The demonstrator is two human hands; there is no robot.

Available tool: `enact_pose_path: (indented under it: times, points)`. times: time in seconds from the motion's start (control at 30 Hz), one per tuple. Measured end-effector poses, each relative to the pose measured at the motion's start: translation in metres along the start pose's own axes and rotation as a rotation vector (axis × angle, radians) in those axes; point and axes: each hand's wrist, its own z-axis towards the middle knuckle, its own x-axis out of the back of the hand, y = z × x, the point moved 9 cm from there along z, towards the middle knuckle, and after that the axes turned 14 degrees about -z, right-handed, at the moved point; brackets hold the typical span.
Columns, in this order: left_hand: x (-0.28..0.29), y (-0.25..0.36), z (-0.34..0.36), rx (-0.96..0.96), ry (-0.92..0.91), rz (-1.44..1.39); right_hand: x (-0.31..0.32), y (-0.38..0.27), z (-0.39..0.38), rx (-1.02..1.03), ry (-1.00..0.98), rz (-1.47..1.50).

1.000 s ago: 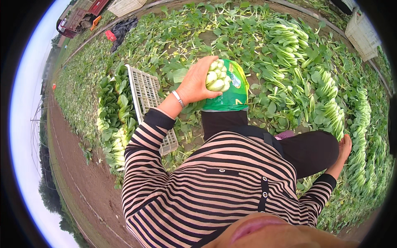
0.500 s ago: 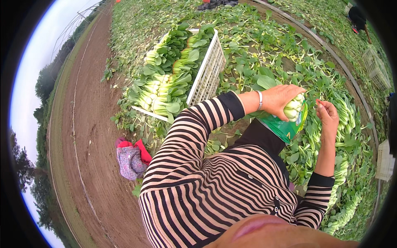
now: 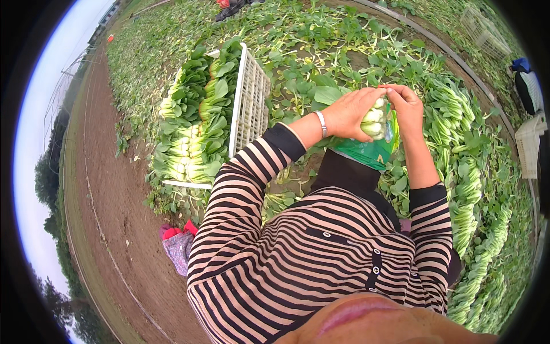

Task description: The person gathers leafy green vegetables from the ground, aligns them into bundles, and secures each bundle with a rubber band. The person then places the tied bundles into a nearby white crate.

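Note:
My left hand (image 3: pixel 342 117), with a bracelet on its wrist, wraps round a bunch of bok choy (image 3: pixel 374 123). The pale stem ends face me and the leaves (image 3: pixel 327 94) stick out beyond the hand. My right hand (image 3: pixel 408 112) is closed in a pinch, its fingertips meeting my left fingers at the far side of the bunch. A red tie showed in that pinch half a second ago; now the fingers mostly hide it. Beneath the bunch, a green plastic sheet or bag (image 3: pixel 362 153) lies over my dark-clad leg.
A white crate (image 3: pixel 252 100) at left holds rows of bok choy bunches (image 3: pixel 192 149). Loose bok choy (image 3: pixel 467 195) lies in rows at right. A patterned cloth bundle (image 3: pixel 179 252) rests by bare soil. More crates (image 3: pixel 530 140) and a dark hose (image 3: pixel 441 43) are farther right.
My right hand has moved left and up to meet my left hand at the bunch. The view has shifted, so the crate now appears farther left.

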Motion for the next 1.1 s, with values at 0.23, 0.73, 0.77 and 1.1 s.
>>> enact_pose_path:
  times: [0.23, 0.73, 0.77, 1.1]
  points:
    - [-0.004, 0.002, 0.006, 0.052, -0.029, -0.042, 0.004, -0.014, -0.010, 0.183, 0.045, -0.281]
    - [-0.019, -0.009, 0.007, 0.182, -0.169, 0.011, -0.015, -0.099, -0.055, 0.556, -0.065, -0.215]
    - [-0.021, -0.027, 0.003, 0.048, -0.081, -0.048, -0.023, -0.102, -0.078, 0.673, -0.070, -0.406]
    - [-0.016, 0.011, 0.007, 0.038, -0.007, -0.052, 0.001, 0.014, -0.135, 0.289, -0.055, -0.508]
